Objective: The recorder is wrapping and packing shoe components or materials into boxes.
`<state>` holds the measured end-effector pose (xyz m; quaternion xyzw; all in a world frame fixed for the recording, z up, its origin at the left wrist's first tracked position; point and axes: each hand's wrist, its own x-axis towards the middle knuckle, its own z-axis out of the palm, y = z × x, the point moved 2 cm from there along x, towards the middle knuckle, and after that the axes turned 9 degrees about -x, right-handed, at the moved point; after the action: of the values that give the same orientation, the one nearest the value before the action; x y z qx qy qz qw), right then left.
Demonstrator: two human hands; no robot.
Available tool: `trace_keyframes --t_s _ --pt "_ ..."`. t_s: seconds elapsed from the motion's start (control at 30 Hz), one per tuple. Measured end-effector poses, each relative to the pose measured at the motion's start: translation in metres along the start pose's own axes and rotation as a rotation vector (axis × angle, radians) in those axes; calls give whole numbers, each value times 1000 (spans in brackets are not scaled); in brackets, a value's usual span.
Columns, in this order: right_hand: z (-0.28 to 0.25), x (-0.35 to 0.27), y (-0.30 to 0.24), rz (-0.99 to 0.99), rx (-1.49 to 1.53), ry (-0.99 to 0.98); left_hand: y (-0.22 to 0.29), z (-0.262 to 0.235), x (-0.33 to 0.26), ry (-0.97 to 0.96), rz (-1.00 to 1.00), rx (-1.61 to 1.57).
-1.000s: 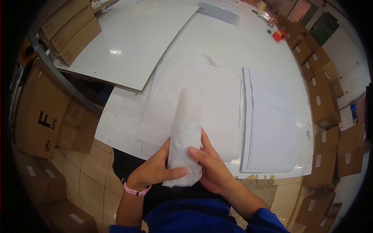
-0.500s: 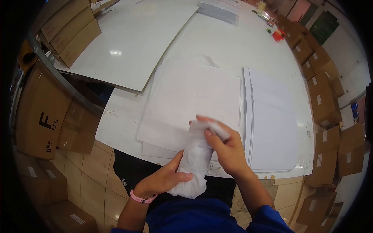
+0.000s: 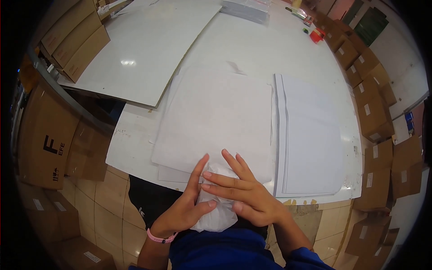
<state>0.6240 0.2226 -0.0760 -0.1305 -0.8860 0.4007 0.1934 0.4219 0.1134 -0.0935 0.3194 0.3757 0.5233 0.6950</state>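
A white paper-wrapped bundle (image 3: 217, 218) rests against my body at the table's near edge; what lies inside the wrapping is hidden. My left hand (image 3: 185, 209) holds it from the left side, thumb on the front and fingers stretched along its edge. Across its upper part lies my right hand (image 3: 253, 198), fingers spread and straight, the thumb touching the paper lower down. Just beyond both hands is a stack of thin white paper sheets (image 3: 213, 117) with uneven edges.
Right of the sheets lies a folded white paper stack (image 3: 312, 144) on the white table (image 3: 243, 49). A raised white board (image 3: 135, 54) covers the left side, with brown cartons (image 3: 85, 54) on it. More cardboard boxes (image 3: 375, 117) line the right. A red tape dispenser (image 3: 317, 35) sits far right.
My right hand has come down from folding the bundle's top end to lie flat over it, its fingers spreading. The bundle's top is now folded down and looks shorter. The view has shifted slightly.
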Motion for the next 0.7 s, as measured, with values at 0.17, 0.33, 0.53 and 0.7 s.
trace_keyframes --t_s 0.17,0.33,0.53,0.7 --pt "12 1 -2 14 -23 94 -13 -1 -2 17 217 102" --pt "12 6 -6 21 31 126 -30 -3 -6 31 327 211" --pt "12 5 -5 108 139 146 -15 -3 -1 35 389 482" --pt "17 2 -7 81 162 195 -21 -6 -6 117 467 452"
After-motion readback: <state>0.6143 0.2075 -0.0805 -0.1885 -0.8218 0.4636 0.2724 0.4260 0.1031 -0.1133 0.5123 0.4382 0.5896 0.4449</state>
